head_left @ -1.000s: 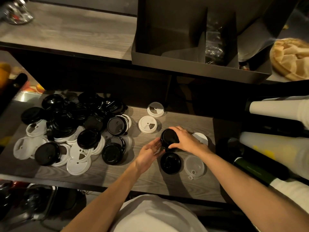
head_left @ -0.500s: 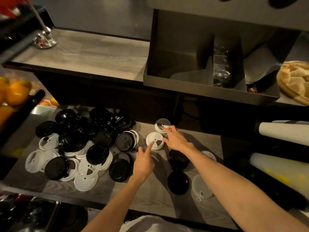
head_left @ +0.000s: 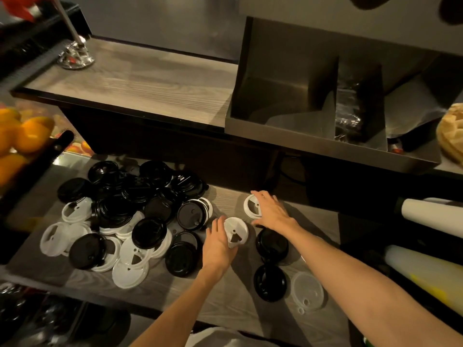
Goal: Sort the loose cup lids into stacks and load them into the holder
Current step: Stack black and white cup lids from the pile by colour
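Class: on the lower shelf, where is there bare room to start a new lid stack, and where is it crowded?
Bare wood lies between the lid pile and the near black lid, below the left hand, and along the front edge. The shelf's left half is crowded.

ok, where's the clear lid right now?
In the head view, the clear lid lies flat at the near right of the lower shelf, just right of a black lid and under the right forearm; neither hand touches it.

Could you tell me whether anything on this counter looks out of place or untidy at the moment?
Yes: the heap of lids at the left is jumbled, black and white mixed, overlapping and tilted. The holder shows no lids in its left compartment. Nothing looks spilled or broken.
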The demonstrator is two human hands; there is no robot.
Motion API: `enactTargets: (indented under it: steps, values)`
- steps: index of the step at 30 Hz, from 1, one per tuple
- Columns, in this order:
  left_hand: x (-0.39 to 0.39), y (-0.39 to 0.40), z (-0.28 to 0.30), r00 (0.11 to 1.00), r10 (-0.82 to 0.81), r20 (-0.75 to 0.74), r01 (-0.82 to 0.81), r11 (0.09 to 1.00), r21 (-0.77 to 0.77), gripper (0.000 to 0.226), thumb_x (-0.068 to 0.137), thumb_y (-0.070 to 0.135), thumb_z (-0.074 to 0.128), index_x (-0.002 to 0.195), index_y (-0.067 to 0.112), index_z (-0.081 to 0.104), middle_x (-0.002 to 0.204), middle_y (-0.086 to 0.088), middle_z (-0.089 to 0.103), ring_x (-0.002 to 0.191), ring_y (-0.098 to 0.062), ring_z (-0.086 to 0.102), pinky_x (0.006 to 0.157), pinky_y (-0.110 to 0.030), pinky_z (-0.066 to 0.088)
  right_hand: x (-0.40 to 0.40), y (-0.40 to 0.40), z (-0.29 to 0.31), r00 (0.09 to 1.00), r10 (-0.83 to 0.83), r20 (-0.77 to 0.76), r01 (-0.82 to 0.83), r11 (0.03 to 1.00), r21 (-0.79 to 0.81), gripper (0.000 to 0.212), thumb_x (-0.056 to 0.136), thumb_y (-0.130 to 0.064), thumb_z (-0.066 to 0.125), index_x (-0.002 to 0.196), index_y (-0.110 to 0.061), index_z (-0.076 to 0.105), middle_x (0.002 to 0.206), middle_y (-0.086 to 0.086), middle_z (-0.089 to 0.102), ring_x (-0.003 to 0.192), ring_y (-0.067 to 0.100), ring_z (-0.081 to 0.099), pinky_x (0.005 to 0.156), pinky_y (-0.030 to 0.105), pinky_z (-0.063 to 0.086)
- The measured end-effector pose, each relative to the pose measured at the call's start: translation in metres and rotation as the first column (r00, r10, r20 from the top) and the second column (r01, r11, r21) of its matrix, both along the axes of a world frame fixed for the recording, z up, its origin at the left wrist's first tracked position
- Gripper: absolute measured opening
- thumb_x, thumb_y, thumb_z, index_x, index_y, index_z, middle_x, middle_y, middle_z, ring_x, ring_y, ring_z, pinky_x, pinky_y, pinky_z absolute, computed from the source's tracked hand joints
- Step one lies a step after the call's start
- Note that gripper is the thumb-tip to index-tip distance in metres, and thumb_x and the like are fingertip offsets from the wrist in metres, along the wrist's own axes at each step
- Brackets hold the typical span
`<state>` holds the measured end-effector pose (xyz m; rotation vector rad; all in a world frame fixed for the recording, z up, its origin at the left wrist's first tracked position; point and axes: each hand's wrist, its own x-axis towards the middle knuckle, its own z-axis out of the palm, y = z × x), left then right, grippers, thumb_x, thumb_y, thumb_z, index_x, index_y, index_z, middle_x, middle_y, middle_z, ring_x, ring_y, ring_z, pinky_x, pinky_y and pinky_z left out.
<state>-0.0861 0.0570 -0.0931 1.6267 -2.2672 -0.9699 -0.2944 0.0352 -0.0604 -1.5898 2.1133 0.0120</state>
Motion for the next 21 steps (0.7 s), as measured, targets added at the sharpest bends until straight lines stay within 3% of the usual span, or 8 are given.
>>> enactTargets:
  steps: [5,8,10,14,17,21]
  values:
    - [-0.004,-0.004,-0.009,1.000,-0.019,-0.008,0.018,0.999,-0.050,0.086,0.074,0.040,0.087,0.145,0.020,0.043,0.140,0.002,0.047,0.125,-0.025,0.044,0.103,-0.039,0.046,-0.003,-0.004,-0.007,1.000,-0.013,0.009,0.014,0.999,-0.042,0.085,0.079,-0.027,0.089,0.150,-0.021,0.044,0.148,0.000,0.042,0.129,0.029,0.044,0.107,0.045,0.047]
    - [-0.001,-0.011,-0.010,0.993,-0.095,-0.067,0.089,0.992,-0.087,0.081,0.076,0.022,0.085,0.146,0.025,0.045,0.141,0.003,0.049,0.126,-0.026,0.047,0.107,-0.041,0.042,-0.010,-0.006,0.004,0.997,0.039,0.068,-0.032,0.994,-0.105,0.086,0.077,-0.030,0.090,0.149,-0.019,0.046,0.146,0.000,0.044,0.128,0.028,0.044,0.108,0.041,0.044]
    - [0.002,-0.016,-0.013,0.988,-0.104,-0.118,0.095,0.992,-0.080,0.083,0.077,0.016,0.083,0.150,0.020,0.043,0.147,-0.001,0.048,0.133,-0.026,0.046,0.114,-0.043,0.035,-0.011,-0.005,0.012,0.985,0.126,0.119,-0.110,0.984,-0.139,0.084,0.075,-0.034,0.090,0.147,-0.023,0.048,0.143,-0.003,0.043,0.126,0.024,0.044,0.108,0.038,0.041]
    - [0.009,-0.018,-0.015,0.963,0.028,-0.268,-0.020,0.999,0.033,0.076,0.080,0.000,0.078,0.147,0.014,0.044,0.146,-0.006,0.050,0.130,-0.025,0.049,0.110,-0.044,0.045,-0.004,0.004,0.016,0.928,0.344,0.147,-0.331,0.938,-0.102,0.081,0.078,-0.035,0.087,0.148,-0.034,0.047,0.143,-0.007,0.040,0.129,0.013,0.038,0.109,0.030,0.033]
    - [0.012,-0.014,-0.005,0.916,0.155,-0.371,-0.117,0.986,0.123,0.055,0.085,-0.015,0.058,0.135,0.008,0.053,0.130,-0.014,0.059,0.117,-0.031,0.060,0.097,-0.043,0.053,0.007,0.006,0.015,0.889,0.432,0.149,-0.428,0.902,-0.061,0.080,0.079,-0.027,0.086,0.148,-0.034,0.047,0.146,-0.006,0.042,0.135,0.014,0.036,0.114,0.033,0.032]
    - [0.013,-0.013,-0.001,0.870,0.287,-0.400,-0.200,0.948,0.247,0.049,0.084,-0.020,0.054,0.129,0.001,0.057,0.120,-0.018,0.065,0.109,-0.032,0.064,0.088,-0.034,0.054,0.020,0.001,0.015,0.850,0.518,0.094,-0.517,0.855,-0.041,0.082,0.080,-0.019,0.085,0.151,-0.027,0.045,0.149,-0.004,0.042,0.137,0.017,0.038,0.118,0.036,0.033]
